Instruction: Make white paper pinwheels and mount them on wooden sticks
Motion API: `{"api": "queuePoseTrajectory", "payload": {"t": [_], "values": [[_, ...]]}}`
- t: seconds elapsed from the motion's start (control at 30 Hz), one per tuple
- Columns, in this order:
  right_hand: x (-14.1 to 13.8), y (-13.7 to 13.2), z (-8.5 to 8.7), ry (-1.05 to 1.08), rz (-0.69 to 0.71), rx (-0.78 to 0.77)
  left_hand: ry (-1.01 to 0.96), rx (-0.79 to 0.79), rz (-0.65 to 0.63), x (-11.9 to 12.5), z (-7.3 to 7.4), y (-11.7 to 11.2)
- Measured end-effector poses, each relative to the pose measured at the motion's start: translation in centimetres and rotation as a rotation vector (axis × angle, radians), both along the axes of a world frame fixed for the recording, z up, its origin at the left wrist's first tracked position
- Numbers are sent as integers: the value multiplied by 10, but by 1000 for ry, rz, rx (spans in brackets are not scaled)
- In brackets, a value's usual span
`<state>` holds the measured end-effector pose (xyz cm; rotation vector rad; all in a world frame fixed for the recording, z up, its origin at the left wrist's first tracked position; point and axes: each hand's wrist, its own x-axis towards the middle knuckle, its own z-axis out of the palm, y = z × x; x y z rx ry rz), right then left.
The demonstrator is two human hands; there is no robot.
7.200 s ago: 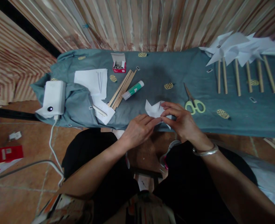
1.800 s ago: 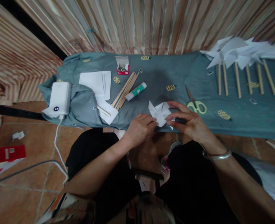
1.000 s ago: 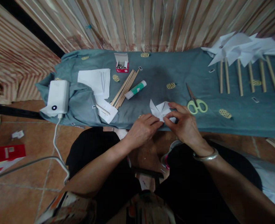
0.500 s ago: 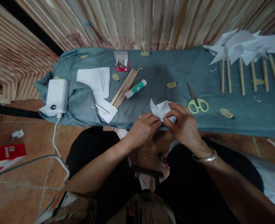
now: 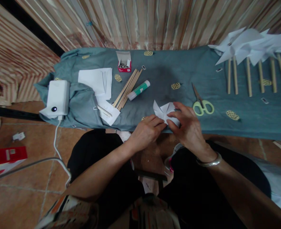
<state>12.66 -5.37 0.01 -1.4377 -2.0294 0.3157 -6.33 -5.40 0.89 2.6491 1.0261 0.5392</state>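
A small white paper pinwheel (image 5: 163, 110), partly folded, lies at the near edge of a table covered in blue-grey cloth (image 5: 159, 73). My left hand (image 5: 145, 130) pinches its near left corner with bent fingers. My right hand (image 5: 188, 125) presses on its right side, fingers curled over the paper. A silver bangle sits on my right wrist. Part of the pinwheel is hidden under my fingers.
Green-handled scissors (image 5: 201, 103) lie just right of my hands. A glue stick (image 5: 138, 90), wooden sticks (image 5: 127, 89), white paper sheets (image 5: 96, 81) and a red pin box (image 5: 123, 63) lie to the left, beside a white device (image 5: 57, 98). Finished pinwheels on sticks (image 5: 250, 63) line the far right.
Over the frames my hands have kept folding the paper into a pinwheel shape. In the last half second my right fingers shifted slightly over its right side; the view drifted a little.
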Motion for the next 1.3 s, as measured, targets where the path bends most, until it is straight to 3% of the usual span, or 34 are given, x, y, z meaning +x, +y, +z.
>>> {"api": "queuePoseTrajectory", "payload": {"t": [0.63, 0.87, 1.2, 1.3], "values": [[-1, -7, -3, -199, 106, 63, 24, -6, -5, 0, 2, 0], [-13, -9, -5, -301, 172, 135, 50, 2, -10, 0, 2, 1], [11, -4, -5, 21, 106, -52, 24, 30, 6, 1, -2, 1], [14, -5, -4, 11, 105, -55, 36, 28, 8, 2, -1, 1]]}}
